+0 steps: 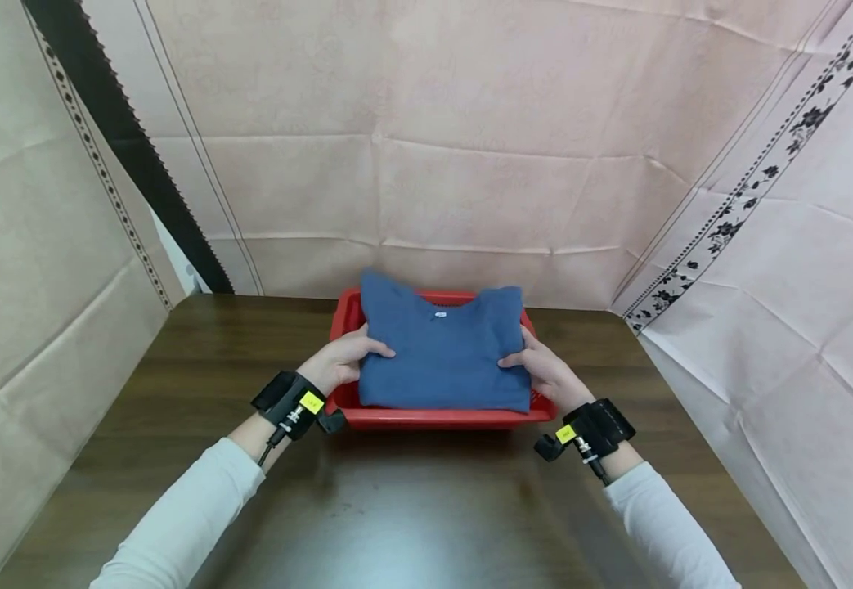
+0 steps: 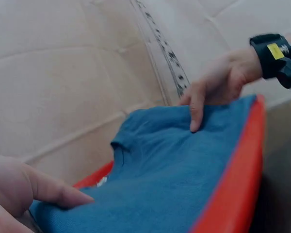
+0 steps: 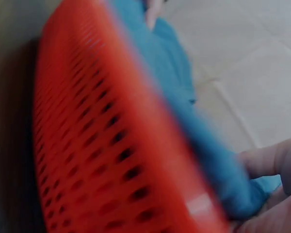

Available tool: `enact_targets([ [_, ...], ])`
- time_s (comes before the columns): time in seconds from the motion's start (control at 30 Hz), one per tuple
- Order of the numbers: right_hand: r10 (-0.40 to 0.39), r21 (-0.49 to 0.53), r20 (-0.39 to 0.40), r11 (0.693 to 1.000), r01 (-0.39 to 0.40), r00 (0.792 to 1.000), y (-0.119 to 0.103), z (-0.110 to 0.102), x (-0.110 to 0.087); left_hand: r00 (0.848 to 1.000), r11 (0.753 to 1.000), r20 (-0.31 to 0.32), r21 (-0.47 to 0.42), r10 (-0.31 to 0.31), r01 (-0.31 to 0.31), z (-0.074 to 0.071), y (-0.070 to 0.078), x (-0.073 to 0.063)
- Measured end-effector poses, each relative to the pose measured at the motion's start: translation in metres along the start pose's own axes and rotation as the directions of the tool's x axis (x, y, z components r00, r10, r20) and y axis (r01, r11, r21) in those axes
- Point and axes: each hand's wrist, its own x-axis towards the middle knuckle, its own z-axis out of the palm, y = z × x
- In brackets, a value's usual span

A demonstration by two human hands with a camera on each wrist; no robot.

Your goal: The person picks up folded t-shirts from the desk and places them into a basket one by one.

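A folded blue shirt lies over the red basket, its neckline and small white label toward the back. At the shirt's left side my left hand grips it, thumb on top and the other fingers underneath, out of sight. My right hand pinches the opposite side in the same way. The left wrist view shows the thumb on the blue cloth. In the right wrist view, the basket's perforated wall fills the middle, and the right hand holds the cloth's edge.
The basket stands near the back of a brown wooden table. Pale cloth sheets hang behind and at both sides, with a black strip at the left. A band camera sits on each wrist.
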Motion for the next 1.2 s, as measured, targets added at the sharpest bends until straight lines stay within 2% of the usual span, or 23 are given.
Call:
enact_targets([
  [0.1,-0.064,-0.147,-0.068,0.988,0.054,0.996,0.005,0.003,-0.001,0.998,0.995,-0.062,0.099,0.003,0.004,0.001,-0.005,-0.002],
  [0.17,-0.144,-0.277,-0.091,0.954,0.114,0.985,0.008,0.004,-0.003,0.995,0.981,-0.096,0.196,0.024,-0.005,0.003,-0.005,-0.006],
  [0.23,-0.242,-0.428,-0.109,0.887,0.174,0.964,0.01,0.003,-0.008,0.991,0.95,-0.12,0.311,0.063,-0.023,0.005,-0.004,-0.014],
  [0.27,-0.296,-0.511,-0.113,0.836,0.2,0.948,0.01,0.003,-0.011,0.988,0.929,-0.125,0.369,0.088,-0.036,0.005,-0.002,-0.019],
  [0.3,-0.349,-0.586,-0.111,0.779,0.222,0.931,0.01,0.003,-0.015,0.986,0.897,-0.121,0.439,0.114,-0.05,0.006,0.0,-0.025],
  [0.33,-0.397,-0.654,-0.114,0.72,0.232,0.911,0.01,0.002,-0.018,0.982,0.854,-0.115,0.516,0.148,-0.069,0.006,0.002,-0.031],
  [0.37,-0.447,-0.717,-0.11,0.654,0.24,0.888,0.009,0.001,-0.021,0.976,0.795,-0.11,0.601,0.186,-0.084,0.006,0.004,-0.037],
  [0.4,-0.494,-0.772,-0.104,0.587,0.243,0.863,0.008,0.0,-0.024,0.967,0.718,-0.11,0.689,0.23,-0.093,0.006,0.007,-0.042],
  [0.43,-0.538,-0.819,-0.087,0.518,0.247,0.839,0.007,-0.001,-0.027,0.954,0.624,-0.099,0.774,0.282,-0.104,0.005,0.01,-0.047],
  [0.5,-0.603,-0.873,-0.011,0.395,0.287,0.798,0.004,-0.003,-0.029,0.916,0.38,-0.054,0.918,0.397,-0.11,0.006,0.016,-0.054],
  [0.53,-0.614,-0.882,0.041,0.348,0.317,0.789,0.003,-0.004,-0.029,0.896,0.263,-0.022,0.959,0.443,-0.107,0.007,0.018,-0.056],
  [0.57,-0.609,-0.882,0.105,0.309,0.356,0.786,0.002,-0.004,-0.028,0.881,0.16,0.024,0.981,0.473,-0.112,0.008,0.021,-0.056],
  [0.6,-0.583,-0.874,0.173,0.28,0.396,0.794,0.002,-0.004,-0.027,0.869,0.056,0.084,0.99,0.488,-0.127,0.01,0.023,-0.054],
  [0.63,-0.538,-0.857,0.246,0.267,0.44,0.806,0.001,-0.003,-0.025,0.863,-0.038,0.153,0.987,0.481,-0.154,0.011,0.024,-0.051],
  [0.67,-0.478,-0.837,0.312,0.27,0.475,0.821,0.002,-0.002,-0.023,0.866,-0.103,0.209,0.978,0.454,-0.182,0.013,0.024,-0.047],
  [0.7,-0.406,-0.824,0.364,0.279,0.493,0.838,0.003,0.0,-0.02,0.88,-0.146,0.247,0.968,0.405,-0.204,0.016,0.023,-0.044],
  [0.73,-0.326,-0.818,0.401,0.293,0.495,0.856,0.004,0.002,-0.018,0.899,-0.176,0.269,0.96,0.345,-0.22,0.017,0.021,-0.04],
  [0.8,-0.184,-0.822,0.438,0.313,0.475,0.88,0.007,0.007,-0.015,0.936,-0.232,0.264,0.95,0.233,-0.21,0.02,0.016,-0.034],
  [0.83,-0.128,-0.829,0.442,0.32,0.458,0.888,0.009,0.009,-0.014,0.954,-0.246,0.235,0.951,0.187,-0.186,0.021,0.013,-0.032],
  [0.9,-0.051,-0.852,0.426,0.312,0.42,0.903,0.012,0.012,-0.012,0.976,-0.285,0.174,0.949,0.128,-0.132,0.022,0.006,-0.031],
  [0.97,-0.011,-0.868,0.402,0.312,0.385,0.915,0.015,0.014,-0.011,0.986,-0.317,0.133,0.944,0.096,-0.096,0.023,-0.001,-0.03],
  [1.07,0.014,-0.885,0.379,0.298,0.358,0.925,0.02,0.016,-0.011,0.991,-0.353,0.109,0.933,0.077,-0.075,0.024,-0.009,-0.03],
  [1.2,0.01,-0.886,0.377,0.295,0.358,0.926,0.025,0.019,-0.01,0.995,-0.376,0.075,0.926,0.071,-0.044,0.026,-0.016,-0.03],
])
